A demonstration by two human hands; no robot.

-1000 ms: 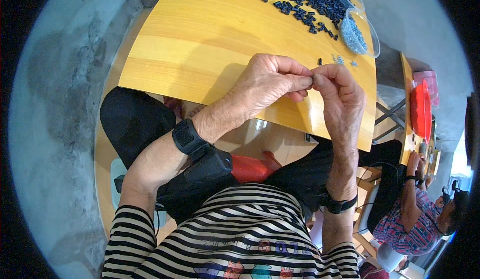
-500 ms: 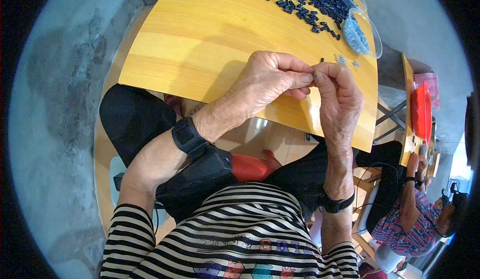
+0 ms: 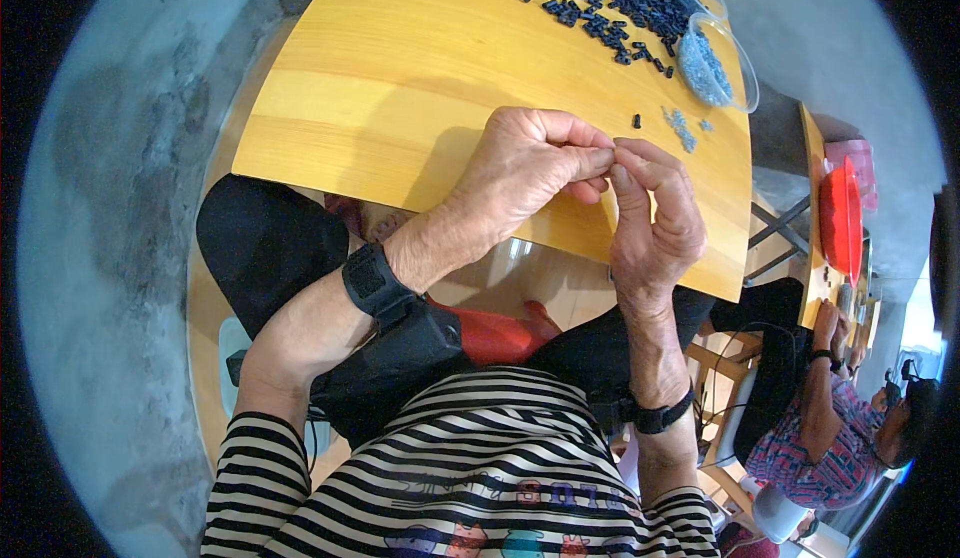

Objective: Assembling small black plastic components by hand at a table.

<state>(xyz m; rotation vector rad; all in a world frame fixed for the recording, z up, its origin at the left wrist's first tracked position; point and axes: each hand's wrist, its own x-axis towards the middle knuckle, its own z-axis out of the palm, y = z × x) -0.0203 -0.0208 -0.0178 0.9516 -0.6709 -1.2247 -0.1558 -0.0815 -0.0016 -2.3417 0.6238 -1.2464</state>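
Right hand [image 3: 657, 223] farther left than before

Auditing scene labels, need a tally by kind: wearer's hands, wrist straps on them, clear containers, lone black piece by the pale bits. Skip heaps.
Left hand and right hand: 2
Black wrist straps: 2
Clear containers: 2
Lone black piece by the pale bits: 1
Total: 7
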